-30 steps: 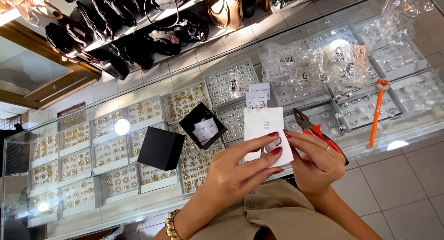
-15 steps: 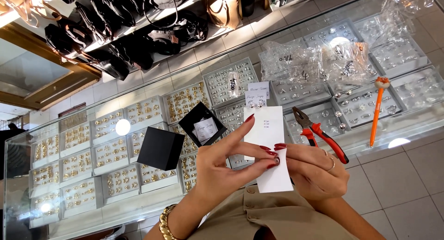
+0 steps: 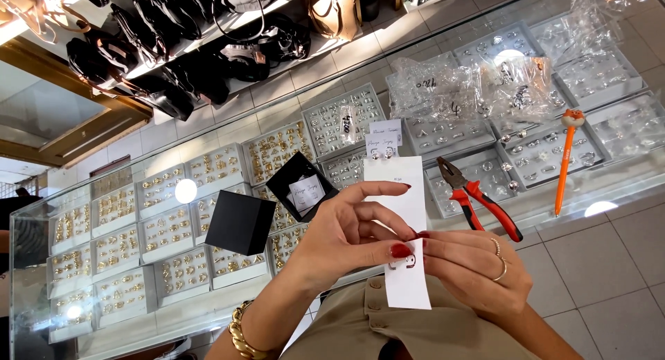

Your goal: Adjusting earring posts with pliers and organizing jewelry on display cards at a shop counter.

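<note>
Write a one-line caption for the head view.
Left hand and right hand pinch a long white paper card above a glass jewellery counter, red-handled pliers alongside.

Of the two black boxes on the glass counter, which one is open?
The black box nearer the hands, showing a white insert inside. The other black box, further left, shows only plain closed black faces.
</note>
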